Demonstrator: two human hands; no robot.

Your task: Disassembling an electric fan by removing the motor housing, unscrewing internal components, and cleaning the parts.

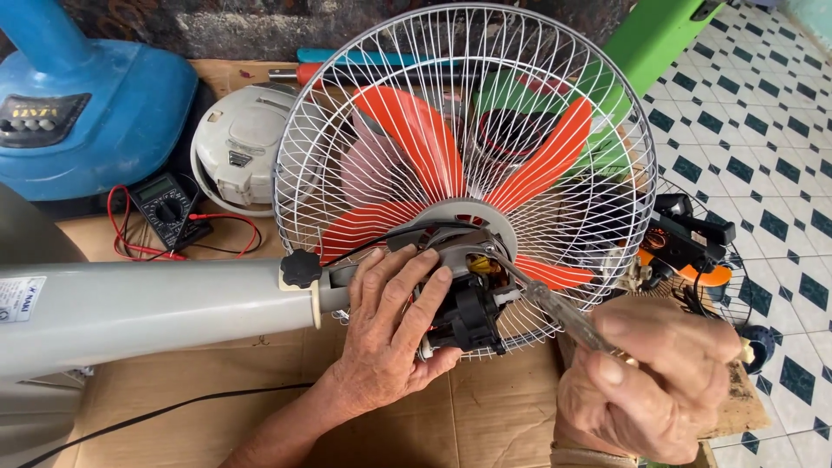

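Note:
A pedestal fan lies on its side, with a white wire guard [468, 104] around orange blades [416, 139] and a grey pole [147, 308] running left. Its rear cover is off, showing the motor [472, 299] with copper windings. My left hand [390, 334] grips the motor housing from below, fingers wrapped over it. My right hand [659, 377] holds a screwdriver [555, 308] with a clear handle, its shaft reaching up-left to the motor's top edge.
A blue fan base [95, 95] and a white rice cooker [243, 147] stand at the back left, with a multimeter [165, 208] and red leads beside them. Another fan motor with an orange blade [685, 247] lies right on tiled floor. Cardboard [485, 416] covers the floor below.

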